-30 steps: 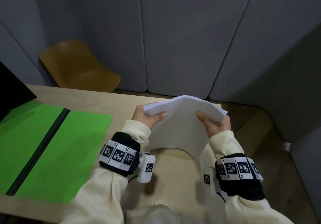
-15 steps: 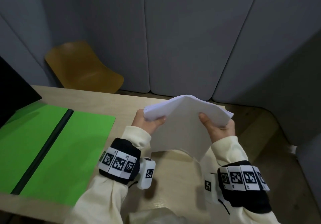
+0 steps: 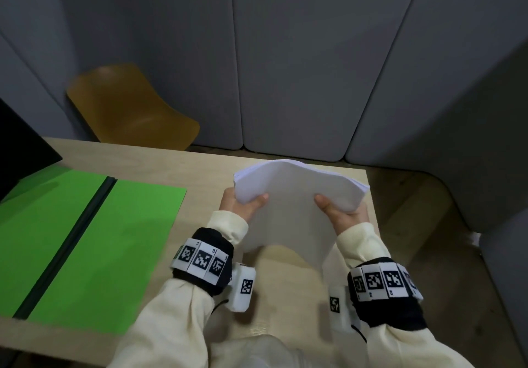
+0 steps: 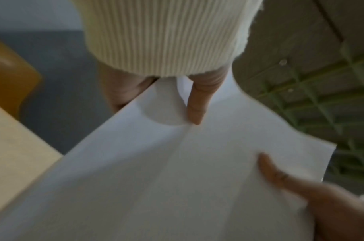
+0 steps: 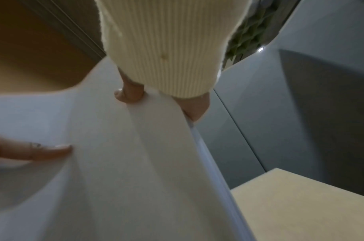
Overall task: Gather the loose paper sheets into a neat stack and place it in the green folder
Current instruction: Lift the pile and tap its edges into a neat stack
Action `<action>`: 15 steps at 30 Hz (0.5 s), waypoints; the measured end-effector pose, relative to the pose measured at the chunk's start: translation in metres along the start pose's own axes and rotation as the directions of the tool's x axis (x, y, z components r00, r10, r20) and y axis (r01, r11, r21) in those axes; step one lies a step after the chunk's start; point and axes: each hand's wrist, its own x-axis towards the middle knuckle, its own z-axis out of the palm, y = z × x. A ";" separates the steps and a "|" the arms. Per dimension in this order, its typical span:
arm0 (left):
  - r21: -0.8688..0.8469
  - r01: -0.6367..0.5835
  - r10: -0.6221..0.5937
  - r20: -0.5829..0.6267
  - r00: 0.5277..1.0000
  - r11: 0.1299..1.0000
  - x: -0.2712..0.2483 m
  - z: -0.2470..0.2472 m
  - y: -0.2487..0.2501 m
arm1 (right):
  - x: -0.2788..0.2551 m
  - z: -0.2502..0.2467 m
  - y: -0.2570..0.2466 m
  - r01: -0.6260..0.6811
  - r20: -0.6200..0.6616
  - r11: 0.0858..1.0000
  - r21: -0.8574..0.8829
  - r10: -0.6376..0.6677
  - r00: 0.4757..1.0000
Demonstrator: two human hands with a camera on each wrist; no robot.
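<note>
**Paper stack is up in both your hands**

The wooden table carries the green folder, lying open well left of your paper stack. You hold that stack upright above the table, bowed. Your left hand and right hand each pinch a side, thumbs in front. The wristband tags show only coded squares, nothing readable.

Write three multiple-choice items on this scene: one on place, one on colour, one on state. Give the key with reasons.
1. Where does the open folder lie?
A. left of the hands
B. right of the hands
C. on the chair

2. What colour is the chair?
A. red
B. mustard yellow
C. blue

3. How is the paper stack held?
A. flat on the table
B. by one hand
C. by both hands, bowed upward

Key:
1 A: the folder lies on the table, left of the left hand.
2 B: the chair is yellow.
3 C: the left hand and right hand grip the paper stack.
</note>
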 end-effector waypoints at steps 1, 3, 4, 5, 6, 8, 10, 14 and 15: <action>0.035 0.039 -0.040 0.006 0.999 0.999 0.001 0.002 -0.005 | 0.001 0.001 0.003 -0.022 -0.014 1.000 0.001 0.022 1.000; 0.093 0.087 -0.087 0.006 0.996 0.992 0.001 0.004 -0.014 | 0.003 0.000 0.004 -0.041 -0.026 0.999 -0.024 0.040 0.999; 0.105 0.087 -0.087 -0.004 0.996 0.991 0.003 0.005 -0.018 | 0.005 -0.002 0.002 -0.022 -0.016 0.999 -0.046 0.022 1.000; 0.124 0.087 -0.086 -0.015 0.996 0.989 0.004 0.004 -0.019 | 0.006 -0.005 -0.002 0.014 -0.011 0.998 -0.061 -0.015 1.000; 0.142 0.080 -0.077 -0.025 0.997 0.987 0.005 0.002 -0.018 | 0.009 -0.009 -0.006 0.070 -0.007 0.995 -0.076 -0.071 0.997; 0.187 0.036 -0.029 -0.042 0.999 0.982 0.006 -0.005 -0.013 | 0.015 -0.019 -0.014 0.196 0.003 0.971 -0.135 -0.198 0.980; 0.304 -0.032 0.041 -0.025 0.999 0.952 0.004 -0.014 -0.002 | 0.020 -0.030 -0.023 0.252 0.025 0.915 -0.314 -0.257 0.966; 0.526 -0.159 0.159 0.046 0.986 0.835 0.001 -0.029 0.021 | 0.019 -0.037 -0.042 0.244 0.121 0.665 -0.706 -0.225 0.967; 0.550 -0.180 0.170 0.069 0.983 0.816 0.001 -0.030 0.024 | 0.017 -0.032 -0.046 0.253 0.163 0.642 -0.724 -0.197 0.967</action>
